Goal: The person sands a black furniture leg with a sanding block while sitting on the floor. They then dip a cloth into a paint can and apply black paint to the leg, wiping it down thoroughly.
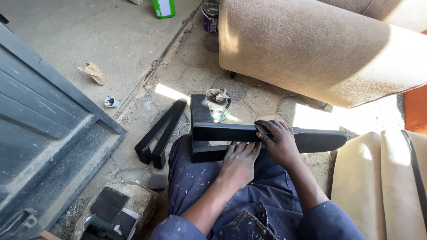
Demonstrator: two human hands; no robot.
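The long black furniture leg (231, 132) lay across the person's lap, a squared, tapering bar with a matte dark coat, resting on a second black piece beneath it. It looked stiff and solid, likely wood and moderately heavy for its size, and the flat faces gave a sure hold; if the coat was wet, it would smear, so the ends seemed the safer places to take it. The right hand (279, 141) was curled over the top of the bar near its middle, its grip closed on the leg, fingers stained dark. The left hand (240, 162) lay flat and open, palm down against the lower piece, steadying rather than clasping. Just beyond the knees stood a small open tin (218, 104), smeared round the rim. To the left, two more black legs (160, 133) lay in a V on the patterned tile floor (195, 66). Behind rose a tan upholstered sofa (320, 49), soft and napped, sunlit.
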